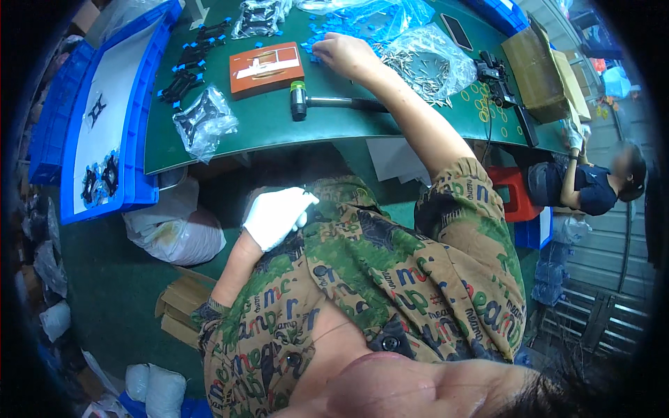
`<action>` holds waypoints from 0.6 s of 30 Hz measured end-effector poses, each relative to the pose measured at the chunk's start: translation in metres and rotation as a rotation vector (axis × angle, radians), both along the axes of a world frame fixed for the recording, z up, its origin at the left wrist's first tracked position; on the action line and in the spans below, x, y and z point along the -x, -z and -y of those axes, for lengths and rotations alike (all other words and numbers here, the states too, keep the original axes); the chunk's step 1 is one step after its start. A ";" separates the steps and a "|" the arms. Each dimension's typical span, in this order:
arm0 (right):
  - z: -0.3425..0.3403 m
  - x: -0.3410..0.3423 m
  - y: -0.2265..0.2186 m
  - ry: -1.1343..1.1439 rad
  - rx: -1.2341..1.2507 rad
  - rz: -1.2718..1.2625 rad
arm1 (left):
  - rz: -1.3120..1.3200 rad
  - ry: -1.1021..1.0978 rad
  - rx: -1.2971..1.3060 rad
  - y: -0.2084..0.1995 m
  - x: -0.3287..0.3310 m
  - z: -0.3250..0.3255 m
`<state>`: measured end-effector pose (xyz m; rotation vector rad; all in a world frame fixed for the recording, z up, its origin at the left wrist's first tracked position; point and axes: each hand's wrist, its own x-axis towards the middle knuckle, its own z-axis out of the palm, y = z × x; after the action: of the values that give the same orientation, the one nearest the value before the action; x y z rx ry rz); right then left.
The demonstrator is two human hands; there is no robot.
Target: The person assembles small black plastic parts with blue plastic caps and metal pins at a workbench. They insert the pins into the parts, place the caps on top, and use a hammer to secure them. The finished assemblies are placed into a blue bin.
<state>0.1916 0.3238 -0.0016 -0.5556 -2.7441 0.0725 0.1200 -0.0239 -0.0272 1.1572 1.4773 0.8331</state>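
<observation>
1. Right hand (346, 54): bare, arm stretched out over the green worktable (265, 125). Fingers curled loosely down, tips touching the small blue plastic pieces (327, 35) scattered just beyond the mallet (327, 102). Whether a piece is pinched between the fingertips cannot be told.
2. Left hand (277, 216): in a white glove, held below the table's near edge, close to the person's camouflage-print shirt (390, 279). Fingers loosely folded; no object seen in it.
3. Mallet: lies flat on the table, head to the left, black handle passing under the right forearm.
4. Left of the mallet head: an orange-brown block (267, 67) with white parts on top.
5. Further left of the mallet: black plastic frames (182, 73) with blue tips in a row, and a clear bag (204, 122) of black parts.
6. Right of the mallet: a clear bag of metal pins (425, 63), yellow rings (481, 104), and a cardboard box (543, 70).
7. Far left: blue trays (143, 125) holding a white sheet.
8. Room: another person (592, 184) sits at the right beside a red stool (512, 191).
</observation>
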 end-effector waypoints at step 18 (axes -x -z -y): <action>-0.022 -0.011 -0.007 -0.040 0.060 0.184 | 0.050 -0.023 0.014 0.002 0.002 -0.001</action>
<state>0.2027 0.3454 0.0051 -0.5491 -2.9408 0.1194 0.1184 -0.0228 -0.0291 1.1032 1.4554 0.8604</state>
